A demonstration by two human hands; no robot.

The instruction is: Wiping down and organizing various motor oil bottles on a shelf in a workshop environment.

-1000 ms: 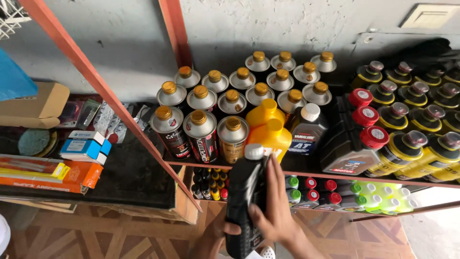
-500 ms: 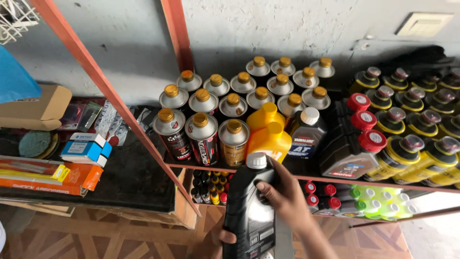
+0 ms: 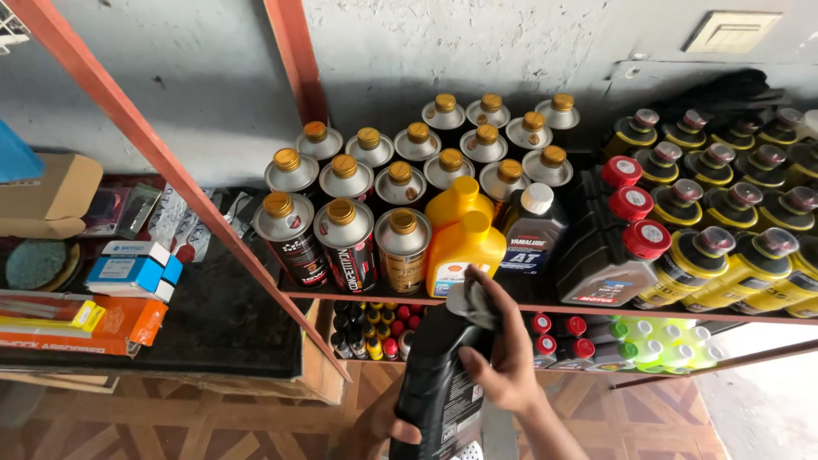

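Head view, looking down at a shelf of oil stock.

Black oil bottle [image 3: 439,388] held low in front of the shelf, tilted, its neck towards the shelf edge. Left hand [image 3: 379,426] cups it from beneath near the base, fingers wrapped round the lower body: that grip carries the weight. Right hand [image 3: 503,358] lies on the upper shoulder of the bottle, fingers curled at the cap end, clenched on the bottle; it looks to be steadying or working the top (the cap itself is mostly hidden under the fingers, so I cannot tell whether it is on).

Shelf [image 3: 545,308] just beyond the bottle:
- Steel cans with gold caps [image 3: 400,183] packed in tight staggered rows, touching, likely to save room and keep them from tipping.
- Two yellow bottles [image 3: 464,247] at the front edge, one behind the other, directly above the held bottle.
- Dark bottle with white cap [image 3: 532,226] beside them.
- Black bottles with red caps [image 3: 613,255] leaning back in a row, then many yellow-and-black bottles [image 3: 733,247] laid the same way, caps up.

Lower shelf: small bottles with coloured caps [image 3: 375,328].

Left: flat cartons [image 3: 81,328] and a blue-and-white box [image 3: 132,268] stacked on a dark surface [image 3: 221,315]. Red steel upright [image 3: 170,170] crosses diagonally.
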